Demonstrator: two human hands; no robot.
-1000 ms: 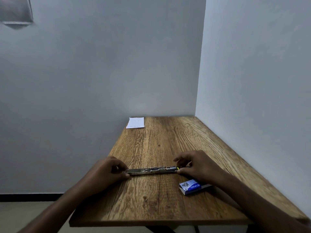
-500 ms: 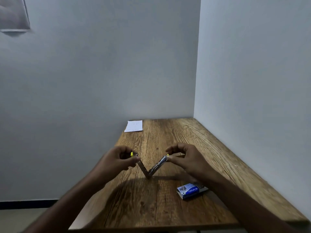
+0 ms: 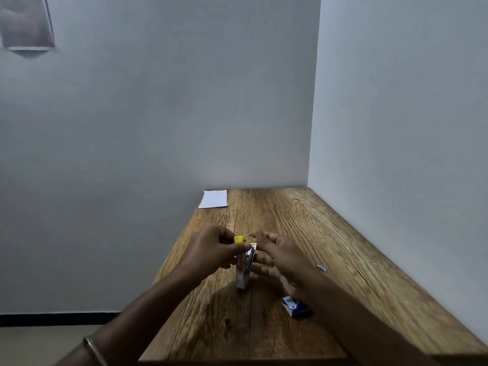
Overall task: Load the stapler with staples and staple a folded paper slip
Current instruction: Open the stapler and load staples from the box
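- The stapler [image 3: 243, 270] stands nearly upright on its hinge end at the lower middle of the frame, its two arms folded almost together and its yellow tip pointing up.
- The left hand [image 3: 214, 250] comes in from the lower left and pinches the stapler near the yellow tip, thumb and fingers curled round the top.
- The right hand [image 3: 280, 256] sits just to the right of the stapler with its fingers loosely spread; it looks blurred, and I cannot tell whether its fingertips touch the metal arm.
- A small blue staple box [image 3: 295, 308] lies on the counter [image 3: 343, 260] at lower right of the stapler, partly hidden under the right forearm.
- A small silvery piece [image 3: 321, 268], perhaps a strip of staples, lies on the wood to the right of the right hand.
- The white paper slip [image 3: 214, 198] lies flat at the far left corner of the counter, well apart from both hands, close to the back wall.
- A metal bangle [image 3: 95, 350] circles the left wrist at the bottom left of the frame.
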